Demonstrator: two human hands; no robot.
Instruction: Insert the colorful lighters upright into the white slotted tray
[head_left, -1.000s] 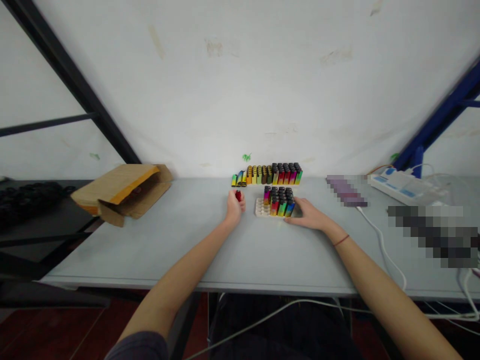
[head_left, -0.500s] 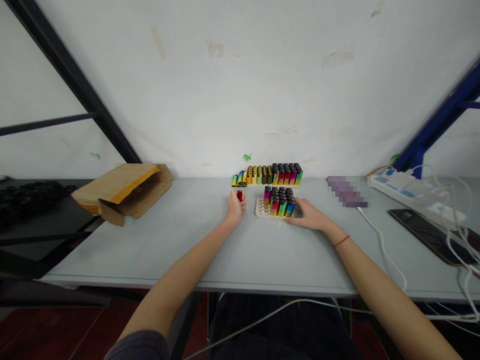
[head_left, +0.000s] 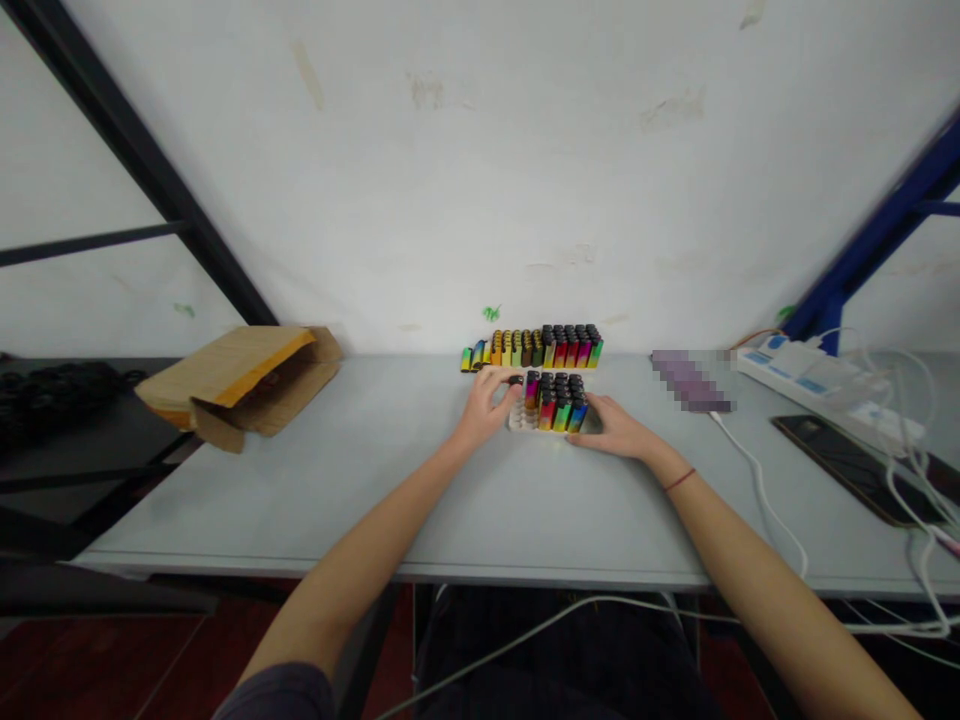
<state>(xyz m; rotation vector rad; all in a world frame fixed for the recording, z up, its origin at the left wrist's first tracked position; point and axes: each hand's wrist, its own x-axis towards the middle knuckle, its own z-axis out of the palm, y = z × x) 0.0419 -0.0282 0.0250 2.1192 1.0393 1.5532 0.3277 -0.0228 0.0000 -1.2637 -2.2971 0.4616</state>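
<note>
The person's left hand [head_left: 486, 406] pinches a black-topped lighter [head_left: 516, 380] (its body mostly hidden) by the back left corner of the white lighter tray [head_left: 523, 416]. The right hand [head_left: 616, 430], thumb and fingers spread apart, rests against the tray's right end, beside standing gradient-coloured lighters [head_left: 561, 414].

a cardboard box [head_left: 225, 362] gaped right by the back left corner of the table [head_left: 360, 470], a white power strip [head_left: 829, 397] slanted near the back right, a dark phone [head_left: 847, 467] lay flat near the right edge, a white cable [head_left: 760, 482] snaked toward the front
</note>
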